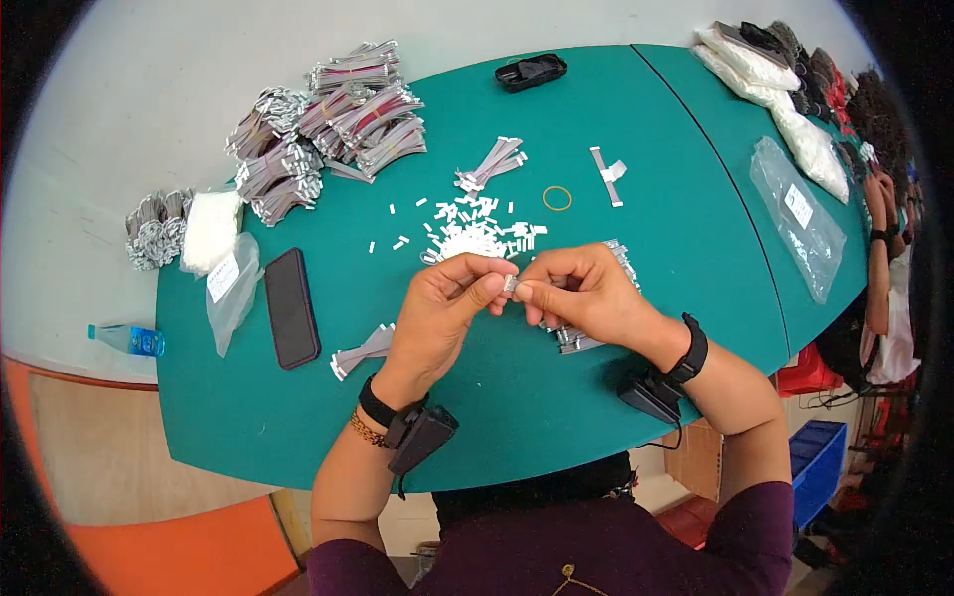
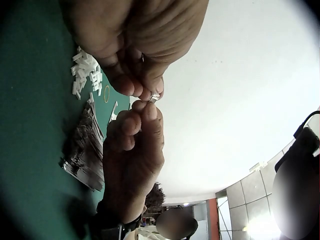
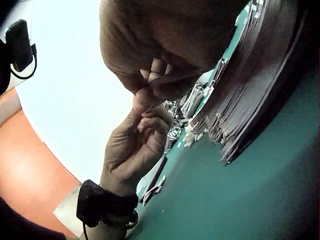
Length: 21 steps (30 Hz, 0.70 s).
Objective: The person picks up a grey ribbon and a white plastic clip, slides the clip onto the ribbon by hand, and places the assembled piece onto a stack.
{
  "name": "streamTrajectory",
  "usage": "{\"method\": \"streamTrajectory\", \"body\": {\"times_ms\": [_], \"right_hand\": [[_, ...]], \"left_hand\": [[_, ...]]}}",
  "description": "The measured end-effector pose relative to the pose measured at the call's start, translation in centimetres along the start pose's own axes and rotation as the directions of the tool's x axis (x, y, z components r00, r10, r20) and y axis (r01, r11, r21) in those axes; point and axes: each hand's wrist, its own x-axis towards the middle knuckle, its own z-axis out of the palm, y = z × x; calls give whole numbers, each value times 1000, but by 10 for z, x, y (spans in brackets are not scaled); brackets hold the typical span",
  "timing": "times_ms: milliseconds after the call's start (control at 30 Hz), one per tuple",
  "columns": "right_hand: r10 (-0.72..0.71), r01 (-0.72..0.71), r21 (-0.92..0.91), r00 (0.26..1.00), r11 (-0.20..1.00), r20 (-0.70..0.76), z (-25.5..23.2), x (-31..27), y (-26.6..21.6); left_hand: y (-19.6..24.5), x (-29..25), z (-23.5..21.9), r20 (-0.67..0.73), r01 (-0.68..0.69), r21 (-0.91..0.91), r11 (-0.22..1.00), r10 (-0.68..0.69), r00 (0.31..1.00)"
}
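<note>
Over the green table, both hands meet fingertip to fingertip at a small white connector (image 1: pixel 511 283). My left hand (image 1: pixel 442 313) pinches the connector between thumb and forefinger. From the other side my right hand (image 1: pixel 596 298) pinches a flat ribbon cable (image 3: pixel 176 76) close to the connector; in the right wrist view it runs back through the palm, mostly hidden by the fingers. Just beyond the fingertips lies a heap of loose white connector housings (image 1: pixel 472 238). A stack of ribbon cables (image 1: pixel 576 340) lies under my right hand, partly covered by it.
Bundled ribbon cables (image 1: pixel 368 114) are piled at the back left. A phone (image 1: pixel 292 308) and a few cables (image 1: pixel 363 351) lie left of my left hand. Further off are a rubber band (image 1: pixel 557 198), a single cable (image 1: pixel 607 177), a black pouch (image 1: pixel 531 73) and a plastic bag (image 1: pixel 797 223).
</note>
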Motion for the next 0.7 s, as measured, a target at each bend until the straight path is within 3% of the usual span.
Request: {"method": "streamTrajectory", "body": {"times_ms": [500, 700], "right_hand": [[23, -23, -6, 1000, 1000, -10, -1, 1, 0], [24, -24, -4, 999, 1000, -31, -1, 1, 4]], "left_hand": [[-1, 0, 2, -8, -31, 70, 997, 31, 999], [0, 0, 5, -39, -103, 278, 955, 119, 992]]}}
